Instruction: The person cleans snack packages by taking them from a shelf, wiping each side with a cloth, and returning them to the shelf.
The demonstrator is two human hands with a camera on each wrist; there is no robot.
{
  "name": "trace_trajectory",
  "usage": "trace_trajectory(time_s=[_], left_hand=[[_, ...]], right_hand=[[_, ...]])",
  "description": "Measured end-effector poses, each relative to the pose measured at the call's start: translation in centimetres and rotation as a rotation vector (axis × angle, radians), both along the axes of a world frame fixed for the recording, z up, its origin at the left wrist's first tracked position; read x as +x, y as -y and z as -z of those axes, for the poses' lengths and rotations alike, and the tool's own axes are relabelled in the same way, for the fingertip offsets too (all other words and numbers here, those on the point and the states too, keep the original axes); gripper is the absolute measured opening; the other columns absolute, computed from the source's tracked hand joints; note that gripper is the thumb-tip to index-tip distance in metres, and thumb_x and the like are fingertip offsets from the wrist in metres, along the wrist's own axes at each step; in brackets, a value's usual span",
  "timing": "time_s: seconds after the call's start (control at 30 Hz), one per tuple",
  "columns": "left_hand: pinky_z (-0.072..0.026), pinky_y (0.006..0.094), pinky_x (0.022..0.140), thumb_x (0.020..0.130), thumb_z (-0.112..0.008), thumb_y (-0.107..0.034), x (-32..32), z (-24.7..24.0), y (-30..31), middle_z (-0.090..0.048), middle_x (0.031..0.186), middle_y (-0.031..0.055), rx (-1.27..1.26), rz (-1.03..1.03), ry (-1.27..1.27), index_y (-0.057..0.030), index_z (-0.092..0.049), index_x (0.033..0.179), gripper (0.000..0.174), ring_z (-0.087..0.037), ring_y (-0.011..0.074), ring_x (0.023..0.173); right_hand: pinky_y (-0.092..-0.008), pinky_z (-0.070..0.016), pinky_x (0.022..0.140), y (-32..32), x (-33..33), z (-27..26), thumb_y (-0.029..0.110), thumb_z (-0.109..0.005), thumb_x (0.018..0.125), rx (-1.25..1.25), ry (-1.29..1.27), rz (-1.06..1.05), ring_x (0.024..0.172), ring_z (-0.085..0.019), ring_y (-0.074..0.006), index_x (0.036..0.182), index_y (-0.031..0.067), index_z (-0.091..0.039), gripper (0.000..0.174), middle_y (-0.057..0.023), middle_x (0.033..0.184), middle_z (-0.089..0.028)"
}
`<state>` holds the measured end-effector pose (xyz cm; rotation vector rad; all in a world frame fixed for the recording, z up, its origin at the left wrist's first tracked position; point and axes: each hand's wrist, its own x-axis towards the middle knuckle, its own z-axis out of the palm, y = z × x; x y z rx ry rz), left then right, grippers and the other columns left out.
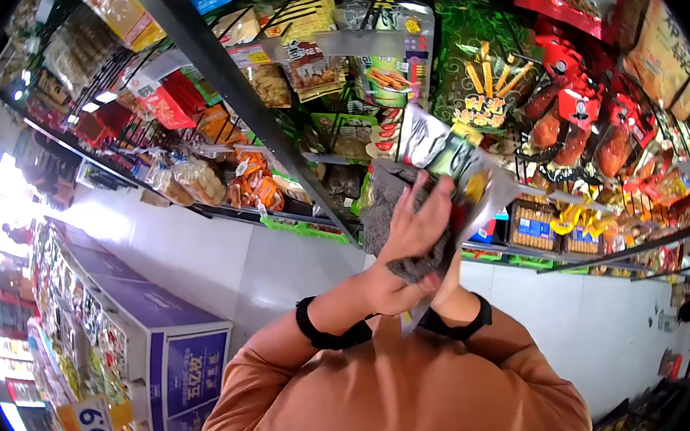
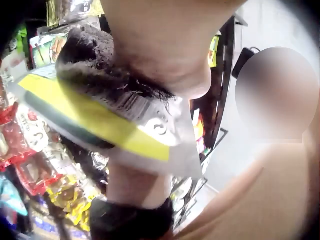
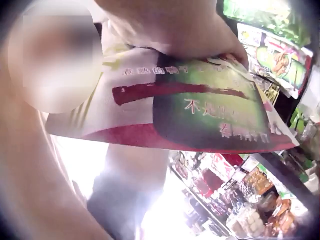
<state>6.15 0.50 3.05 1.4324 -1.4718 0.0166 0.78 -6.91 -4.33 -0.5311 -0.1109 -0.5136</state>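
Note:
A grey fluffy cloth [image 1: 384, 203] lies bunched under my left hand [image 1: 422, 218], which holds it against a shiny snack bag [image 1: 482, 190]. In the left wrist view, the cloth [image 2: 87, 57] rests along the bag's face [image 2: 85, 107], which has a yellow stripe; the fingers there are hidden. My right hand [image 3: 175, 27] grips the bag from the other side, and its fingers are mostly covered in the head view. Green, white and red panels with printed characters show on the bag's other face [image 3: 205, 107] in the right wrist view. The bag is tilted in front of my chest.
A shelf rack with a dark upright post [image 1: 245, 84] stands ahead, hung with snack packets such as a large green bag [image 1: 480, 61] and red-topped packs [image 1: 580, 110]. At the left is a purple-sided display stand [image 1: 186, 372] with a price sign [image 1: 89, 425]. Pale tiled floor [image 1: 275, 264] lies between.

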Motion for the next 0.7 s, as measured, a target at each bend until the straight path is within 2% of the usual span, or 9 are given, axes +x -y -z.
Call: trace_trajectory(time_s=[0.07, 0.27, 0.3, 0.33, 0.43, 0.47, 0.57, 0.6, 0.7], left_hand=[[-0.0026, 0.0552, 0.111, 0.092, -0.041, -0.053, -0.5, 2.0, -0.2, -0.015, 0.154, 0.0185, 0.041, 0.084, 0.116, -0.0057, -0.019, 0.149, 0.077, -0.008, 0.0447, 0.141], [-0.004, 0.0605, 0.11, 0.087, -0.054, -0.051, -0.1, 4.6, 1.4, -0.018, 0.155, 0.0136, -0.05, 0.265, 0.347, -0.0158, -0.025, 0.148, 0.076, -0.012, 0.0444, 0.141], [-0.0035, 0.0615, 0.11, 0.085, -0.055, -0.053, -0.1, 4.4, 2.0, -0.018, 0.155, 0.0144, -0.042, 0.228, 0.302, -0.0171, -0.025, 0.148, 0.079, -0.012, 0.0462, 0.14], [-0.003, 0.063, 0.109, 0.083, -0.05, -0.062, 0.1, 4.2, 3.0, -0.016, 0.154, 0.0188, -0.081, 0.123, 0.325, -0.0115, -0.021, 0.148, 0.087, -0.01, 0.0488, 0.14], [-0.0004, 0.0547, 0.111, 0.089, -0.032, -0.064, 1.5, -0.2, 6.0, -0.004, 0.154, 0.0248, -0.176, 0.036, 0.098, 0.0009, -0.003, 0.148, 0.092, -0.003, 0.0426, 0.142], [0.0002, 0.0462, 0.114, 0.094, -0.034, -0.055, 2.1, -0.5, 6.9, -0.001, 0.155, 0.023, -0.33, 0.15, 0.034, -0.0007, 0.003, 0.149, 0.085, 0.0, 0.037, 0.144], [0.0007, 0.0391, 0.114, 0.097, -0.035, -0.049, -0.8, -0.6, 8.8, 0.008, 0.156, 0.0179, -0.272, 0.343, -0.584, -0.0029, 0.013, 0.147, 0.083, 0.005, 0.0267, 0.144], [0.0007, 0.0379, 0.114, 0.096, -0.036, -0.053, -1.7, 0.0, 9.4, 0.007, 0.156, 0.0166, -0.248, 0.36, -0.671, -0.0035, 0.015, 0.147, 0.087, 0.004, 0.0247, 0.144], [-0.0013, 0.0373, 0.114, 0.095, -0.037, -0.055, -4.0, 2.5, 10.5, 0.005, 0.157, 0.0149, -0.189, 0.413, -0.726, -0.0044, 0.014, 0.147, 0.089, 0.001, 0.0238, 0.144]], right_hand=[[-0.0411, -0.0189, 0.114, 1.1, -1.2, 0.6, 0.051, -0.029, 0.097, 0.322, -0.05, -0.132, 0.141, -0.02, -0.0267, 0.149, 0.008, -0.013, 0.069, -0.0099, 0.155, -0.015], [-0.0412, -0.0229, 0.113, 5.8, -3.9, 0.6, 0.054, -0.025, 0.097, -0.307, 0.192, -0.036, 0.139, -0.023, -0.0246, 0.15, 0.0109, -0.013, 0.069, -0.0083, 0.154, -0.017], [-0.0412, -0.0176, 0.114, 3.4, -4.7, -3.4, 0.063, -0.029, 0.093, -0.253, -0.338, 0.126, 0.141, -0.019, -0.0269, 0.149, 0.0051, -0.009, 0.083, -0.0123, 0.154, -0.014], [-0.0412, -0.0176, 0.114, 3.0, -4.8, -3.3, 0.063, -0.029, 0.093, -0.248, -0.355, 0.138, 0.141, -0.019, -0.0269, 0.149, 0.0051, -0.009, 0.083, -0.0123, 0.154, -0.014], [-0.0382, -0.0234, 0.112, 4.1, -5.0, 2.7, 0.044, -0.05, 0.093, -0.44, -0.416, 0.206, 0.135, -0.031, -0.0269, 0.145, 0.0002, -0.022, 0.073, -0.0125, 0.147, -0.031], [-0.0376, -0.0236, 0.112, 6.1, -6.0, 5.8, 0.04, -0.052, 0.092, -1.025, -0.239, 0.322, 0.135, -0.031, -0.0253, 0.145, 0.0003, -0.022, 0.072, -0.0126, 0.147, -0.03], [-0.0419, -0.0192, 0.111, 6.0, -5.7, -3.4, 0.04, -0.036, 0.096, -1.116, -0.242, 0.624, 0.137, -0.027, -0.0322, 0.144, -0.0033, -0.021, 0.066, -0.0209, 0.149, -0.024], [-0.0385, -0.0236, 0.11, 8.4, -3.6, -2.5, 0.035, -0.037, 0.098, -0.809, -0.096, 0.406, 0.135, -0.032, -0.0282, 0.143, -0.003, -0.022, 0.061, -0.0178, 0.148, -0.029], [-0.0361, -0.0284, 0.108, 7.8, -6.7, -8.8, 0.03, -0.05, 0.094, -0.819, -0.303, 0.473, 0.13, -0.039, -0.0237, 0.143, -0.0015, -0.023, 0.064, -0.0157, 0.146, -0.033]])
